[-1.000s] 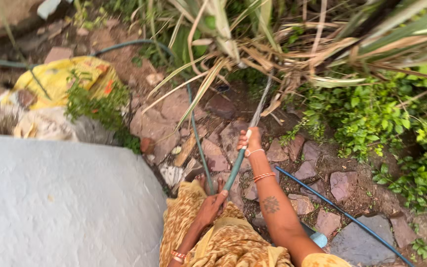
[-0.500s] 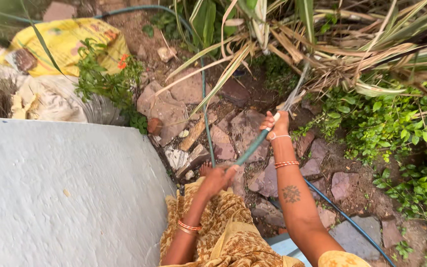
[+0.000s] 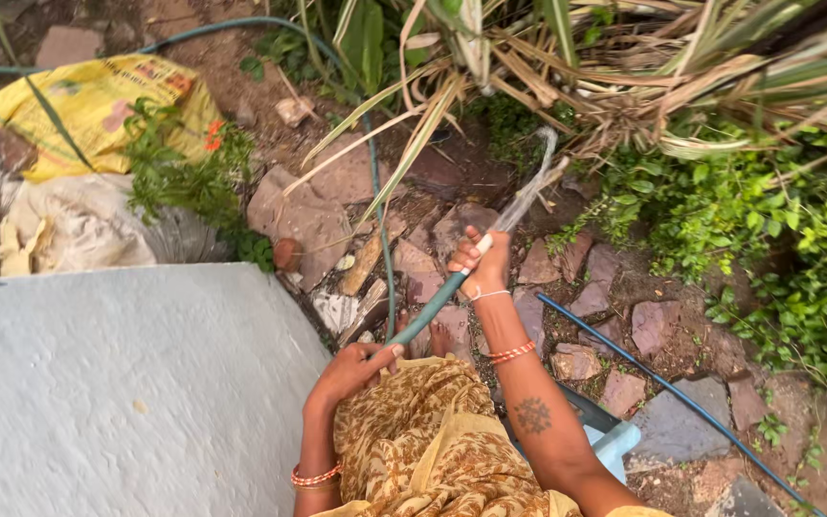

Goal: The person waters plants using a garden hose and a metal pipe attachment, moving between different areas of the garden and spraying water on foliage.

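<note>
Green hose point(image 3: 433, 308): runs from near centre up to the far right, gripped by both hands. Right hand point(image 3: 483, 268): fingers closed round the hose's pale tip, now lower and further left than half a second ago. Left hand point(image 3: 354, 369): curled round the hose lower down, shifted left and nearer. Water jet point(image 3: 526, 187): leaves the tip toward the dry-leaved plant point(image 3: 624, 77), as before. Yellow sack point(image 3: 88, 105): far left, now closer to the frame's edge. Grey slab point(image 3: 117, 383): near left. Blue pipe point(image 3: 662, 393): right, across the stones point(image 3: 308, 215).
</note>
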